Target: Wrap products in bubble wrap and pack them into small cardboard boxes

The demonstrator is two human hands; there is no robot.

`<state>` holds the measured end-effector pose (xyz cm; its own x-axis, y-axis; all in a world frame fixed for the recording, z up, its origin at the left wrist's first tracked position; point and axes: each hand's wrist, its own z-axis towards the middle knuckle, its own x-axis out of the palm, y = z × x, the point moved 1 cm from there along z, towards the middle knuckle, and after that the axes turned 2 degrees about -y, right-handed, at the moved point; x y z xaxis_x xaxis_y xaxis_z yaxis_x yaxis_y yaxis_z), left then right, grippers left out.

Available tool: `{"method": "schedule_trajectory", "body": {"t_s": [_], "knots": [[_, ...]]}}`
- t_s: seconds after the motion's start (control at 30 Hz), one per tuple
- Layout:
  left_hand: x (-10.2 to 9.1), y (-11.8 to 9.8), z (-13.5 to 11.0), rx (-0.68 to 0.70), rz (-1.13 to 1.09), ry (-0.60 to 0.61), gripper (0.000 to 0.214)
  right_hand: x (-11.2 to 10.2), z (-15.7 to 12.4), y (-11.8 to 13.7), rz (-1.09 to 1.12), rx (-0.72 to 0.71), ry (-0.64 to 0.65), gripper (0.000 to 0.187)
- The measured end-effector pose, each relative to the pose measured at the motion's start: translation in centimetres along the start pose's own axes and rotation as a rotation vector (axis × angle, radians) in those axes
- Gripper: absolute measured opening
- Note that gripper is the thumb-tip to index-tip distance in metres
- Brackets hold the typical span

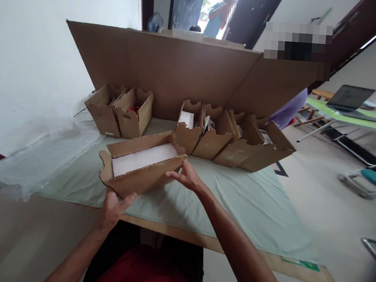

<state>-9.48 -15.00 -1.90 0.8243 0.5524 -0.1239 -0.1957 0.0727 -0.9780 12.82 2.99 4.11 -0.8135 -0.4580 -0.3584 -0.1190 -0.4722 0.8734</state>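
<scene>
Between my two hands is an open cardboard bin, turned at a slant above the cloth-covered table. A white slab-like lining or block fills its inside; what it is made of I cannot tell. My left hand grips the bin's near left corner from below, thumb along its side. At the bin's right end, my right hand holds the corner, with its thumb against the near side and other fingers partly hidden behind the cardboard.
Two cardboard bins stand at the back left and several more at the back right, holding small items. Behind them rises a tall cardboard panel. Clear plastic wrap lies left. A laptop sits on a green table; people are beyond.
</scene>
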Motion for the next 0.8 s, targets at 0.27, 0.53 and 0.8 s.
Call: {"method": "schedule_trajectory", "body": {"t_s": [0.27, 0.53, 0.8], "knots": [[0.9, 0.8, 1.6, 0.091, 0.078, -0.13, 0.108, 0.8, 7.2, -2.2, -0.336, 0.057, -0.166, 0.064], [1.8, 1.6, 4.1, 0.078, 0.045, -0.162, 0.123, 5.7, -1.1, -2.7, -0.137, 0.185, -0.109, 0.059], [7.8, 1.1, 6.0, 0.155, 0.141, -0.244, 0.119, 6.9, 1.7, -3.5, -0.084, 0.153, -0.186, 0.069]]}}
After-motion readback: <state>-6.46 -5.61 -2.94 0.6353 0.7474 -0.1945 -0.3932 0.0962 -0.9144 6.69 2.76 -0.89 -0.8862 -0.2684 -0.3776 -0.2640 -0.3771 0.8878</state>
